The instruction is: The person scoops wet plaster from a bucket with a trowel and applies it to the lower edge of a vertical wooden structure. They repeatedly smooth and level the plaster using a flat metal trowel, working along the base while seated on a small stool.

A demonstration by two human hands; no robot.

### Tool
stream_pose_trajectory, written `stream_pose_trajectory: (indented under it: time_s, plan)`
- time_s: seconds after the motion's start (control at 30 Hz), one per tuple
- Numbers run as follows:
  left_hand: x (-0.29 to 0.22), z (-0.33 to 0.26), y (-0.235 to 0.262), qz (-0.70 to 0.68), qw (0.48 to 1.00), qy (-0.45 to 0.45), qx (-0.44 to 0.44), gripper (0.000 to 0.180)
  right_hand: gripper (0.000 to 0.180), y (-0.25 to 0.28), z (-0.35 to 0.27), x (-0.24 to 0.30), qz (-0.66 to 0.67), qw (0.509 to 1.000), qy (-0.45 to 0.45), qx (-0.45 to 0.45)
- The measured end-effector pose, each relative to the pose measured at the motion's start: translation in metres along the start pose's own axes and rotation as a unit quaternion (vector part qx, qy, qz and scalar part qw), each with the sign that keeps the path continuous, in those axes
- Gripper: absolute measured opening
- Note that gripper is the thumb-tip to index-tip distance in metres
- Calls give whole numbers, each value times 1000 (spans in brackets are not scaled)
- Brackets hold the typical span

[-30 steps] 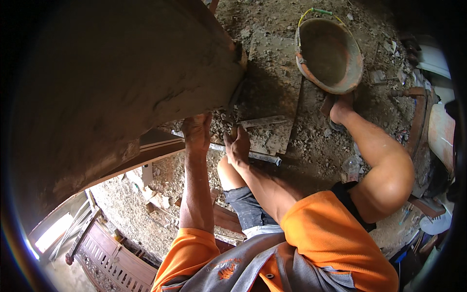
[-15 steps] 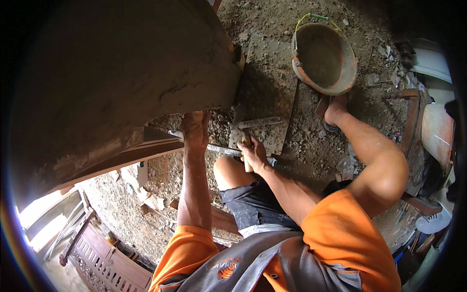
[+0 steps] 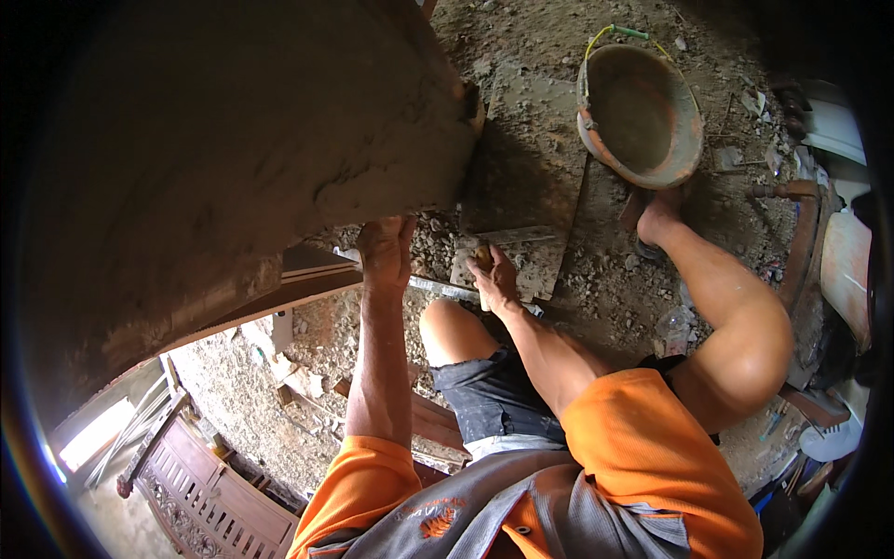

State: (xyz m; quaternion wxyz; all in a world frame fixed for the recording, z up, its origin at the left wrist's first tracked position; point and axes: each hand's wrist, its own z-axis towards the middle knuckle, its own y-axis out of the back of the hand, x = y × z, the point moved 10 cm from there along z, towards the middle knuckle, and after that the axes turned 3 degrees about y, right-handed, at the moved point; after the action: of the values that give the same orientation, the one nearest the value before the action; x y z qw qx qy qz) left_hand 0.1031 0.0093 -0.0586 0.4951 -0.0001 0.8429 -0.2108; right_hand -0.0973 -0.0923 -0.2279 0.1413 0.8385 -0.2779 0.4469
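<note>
My right hand [image 3: 496,282] is closed round a tool with a pale wooden handle [image 3: 482,255]. Its working end cannot be made out. My left hand [image 3: 384,253] is raised at the lower edge of a large grey mortar-covered surface [image 3: 363,140], its fingers curled and partly in shadow. What they grip, if anything, is hidden. Below that surface runs a wooden edge [image 3: 270,303]. A flat mortar-stained board [image 3: 526,177] lies on the ground beyond my right hand, with a narrow strip [image 3: 515,236] across its near part.
A bucket [image 3: 643,116] with grey contents and a yellow wire handle stands at the far right, beside my foot. Rubble [image 3: 605,270] covers the ground. A carved wooden bench [image 3: 209,475] is at lower left. Wooden pieces [image 3: 799,233] and pale containers [image 3: 846,265] crowd the right side.
The view has shifted a little, moving the scene slightly right. My right hand has turned, and less of the handle shows. My left hand stays at the surface's lower edge.
</note>
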Motion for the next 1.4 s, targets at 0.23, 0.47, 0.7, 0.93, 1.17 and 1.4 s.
stream_pose_trajectory:
  time_s: [0.23,0.47,0.7,0.93,1.17,1.4]
  plan:
    - [-4,-3,-3,20,1000,-20,1,51,38,-11,-2,4,76,997,-9,-1]
    - [0,0,0,3,1000,-10,28,52,36,-9,-27,45,141,990,25,-5]
    - [2,0,-6,-10,1000,-5,7,56,33,-11,-40,67,73,995,70,-24]
    - [0,1,-12,2,1000,2,18,60,46,-11,-75,130,-84,974,169,-126]
    - [-3,-1,-19,25,1000,9,11,66,36,-9,-123,171,11,986,153,-61]
    - [-1,1,-15,27,999,19,3,66,24,-12,-74,109,160,985,-64,6]
